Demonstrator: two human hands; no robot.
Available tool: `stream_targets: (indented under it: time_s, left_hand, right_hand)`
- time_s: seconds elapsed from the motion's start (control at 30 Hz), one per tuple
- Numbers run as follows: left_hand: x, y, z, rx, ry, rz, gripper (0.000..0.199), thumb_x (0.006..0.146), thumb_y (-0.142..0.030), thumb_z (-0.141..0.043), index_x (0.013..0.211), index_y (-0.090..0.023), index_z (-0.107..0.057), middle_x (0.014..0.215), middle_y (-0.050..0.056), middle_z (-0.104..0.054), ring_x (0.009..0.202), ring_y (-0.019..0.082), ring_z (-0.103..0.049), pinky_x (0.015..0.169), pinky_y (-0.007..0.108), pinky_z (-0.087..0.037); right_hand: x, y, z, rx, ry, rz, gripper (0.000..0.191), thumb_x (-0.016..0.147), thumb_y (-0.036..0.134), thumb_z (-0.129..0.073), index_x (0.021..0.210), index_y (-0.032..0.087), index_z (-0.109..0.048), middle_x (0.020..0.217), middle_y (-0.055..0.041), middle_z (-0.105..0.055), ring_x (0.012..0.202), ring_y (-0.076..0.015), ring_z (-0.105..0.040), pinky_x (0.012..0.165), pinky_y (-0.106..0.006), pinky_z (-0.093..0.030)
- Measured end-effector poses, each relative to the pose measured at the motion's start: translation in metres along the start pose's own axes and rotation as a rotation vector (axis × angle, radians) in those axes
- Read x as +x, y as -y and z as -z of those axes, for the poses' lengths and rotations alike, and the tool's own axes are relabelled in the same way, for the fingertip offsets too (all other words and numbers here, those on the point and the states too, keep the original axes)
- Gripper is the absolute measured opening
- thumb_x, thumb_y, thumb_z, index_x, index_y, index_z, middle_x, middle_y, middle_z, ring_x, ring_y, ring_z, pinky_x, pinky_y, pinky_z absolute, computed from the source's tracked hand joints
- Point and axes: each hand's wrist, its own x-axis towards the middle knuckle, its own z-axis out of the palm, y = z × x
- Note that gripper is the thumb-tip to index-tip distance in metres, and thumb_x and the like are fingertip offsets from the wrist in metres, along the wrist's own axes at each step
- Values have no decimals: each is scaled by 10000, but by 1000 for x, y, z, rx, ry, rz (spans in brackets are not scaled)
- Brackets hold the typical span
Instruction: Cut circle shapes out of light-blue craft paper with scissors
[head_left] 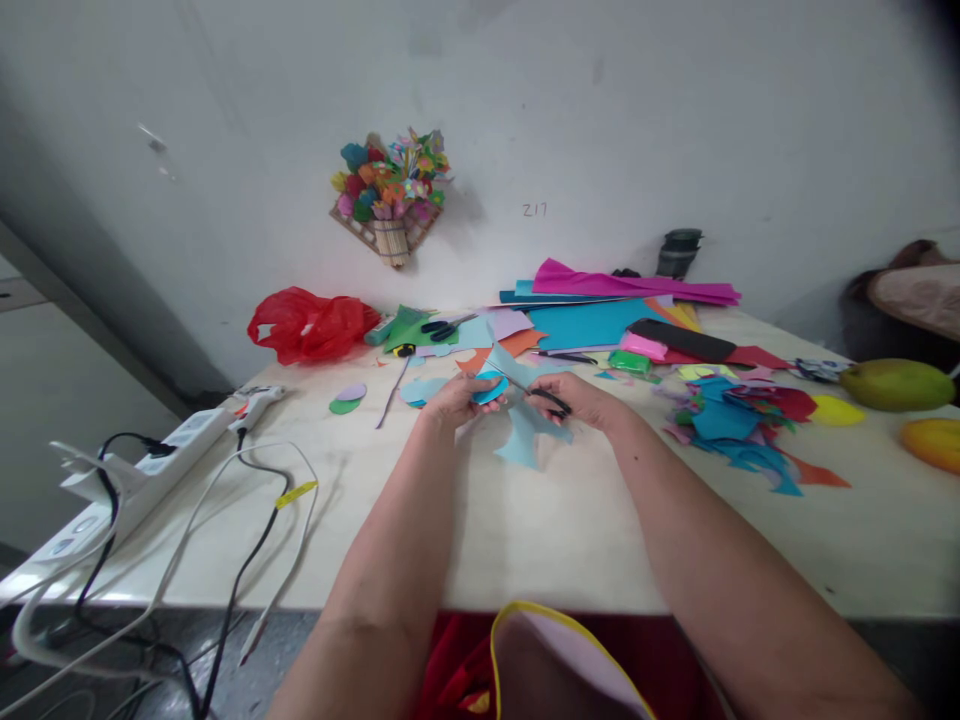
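My left hand [455,399] is closed on a piece of blue paper [491,389] with a rounded edge. In my right hand [577,398] are scissors with black handles [551,402], their blades pointing left toward the paper. A light blue paper sheet with cut-out edges [523,440] hangs below and between the hands, touching or just above the table. Light blue paper pieces [420,391] lie just left of my left hand. Farther left rest a green and a lilac paper oval [346,405], overlapping.
Paper scraps [731,415] are heaped at the right, near a green mango [896,385]. Behind lie coloured sheets [585,325], a black phone [681,340] and second scissors [446,327]. A red plastic bag [311,325] sits back left; a power strip [150,475] with cables lines the left edge.
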Motion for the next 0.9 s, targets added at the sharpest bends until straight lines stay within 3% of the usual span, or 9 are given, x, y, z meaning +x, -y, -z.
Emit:
stream_targets:
  time_s: [0.9]
  left_hand:
    - [3, 4, 16, 44, 77, 13, 151, 773, -221, -795, 732, -112, -699, 584, 62, -669, 439, 90, -557, 436, 179, -417]
  right_hand:
    - [1, -1, 4, 24, 26, -30, 233, 669, 351, -755, 767, 149, -695, 460, 44, -518, 398, -84, -415, 386, -216, -319]
